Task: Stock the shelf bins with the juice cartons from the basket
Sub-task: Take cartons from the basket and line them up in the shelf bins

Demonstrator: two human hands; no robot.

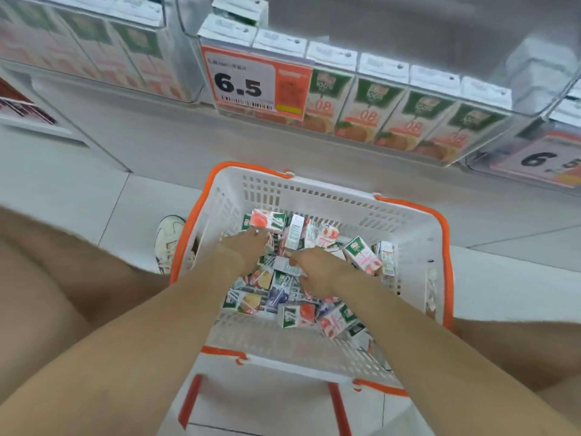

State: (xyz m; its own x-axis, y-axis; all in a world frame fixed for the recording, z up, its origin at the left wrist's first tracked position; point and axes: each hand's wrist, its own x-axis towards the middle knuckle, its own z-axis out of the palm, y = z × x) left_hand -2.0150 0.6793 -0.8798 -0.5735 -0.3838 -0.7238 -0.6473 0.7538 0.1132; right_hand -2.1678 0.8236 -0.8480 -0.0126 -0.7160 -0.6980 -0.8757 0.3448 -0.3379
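Note:
A white basket with an orange rim (314, 193) stands on the floor below me, holding several small juice cartons (364, 254) in a loose heap. Both my hands are down inside it. My left hand (243, 251) reaches to the far left of the heap, its fingers curled on the near edge of a pink-and-green carton (267, 219). My right hand (319, 273) is in the middle of the heap, thumb and curled fingers around a pale carton (284, 266). Above, the clear shelf bin (490, 119) holds a row of upright cartons (361, 111).
A price tag reading 6.5 (245, 84) hangs on the bin's left front. Another bin of cartons (94, 51) is at upper left, and a third with its own tag (540, 160) at right. My shoe (169, 240) is beside the basket, with my bare knees on both sides.

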